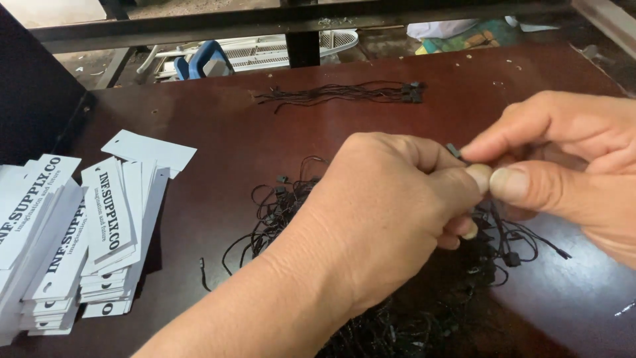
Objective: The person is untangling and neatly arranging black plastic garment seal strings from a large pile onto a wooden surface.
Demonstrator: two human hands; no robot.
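Note:
My left hand [377,212] and my right hand [570,159] meet over the dark red table [218,119], fingertips pinched together on a small black string fastener [454,151]. Only its tip shows between the fingers. Under both hands lies a tangled pile of black string loops with small plastic locks [278,205]. Stacks of white printed paper tags [86,225] with punched holes lie at the left of the table, well apart from my hands.
A tidy bundle of black strings [351,93] lies at the far middle of the table. A dark panel [33,86] stands at the left. Beyond the far edge are dark metal bars [298,20] and white and blue objects below.

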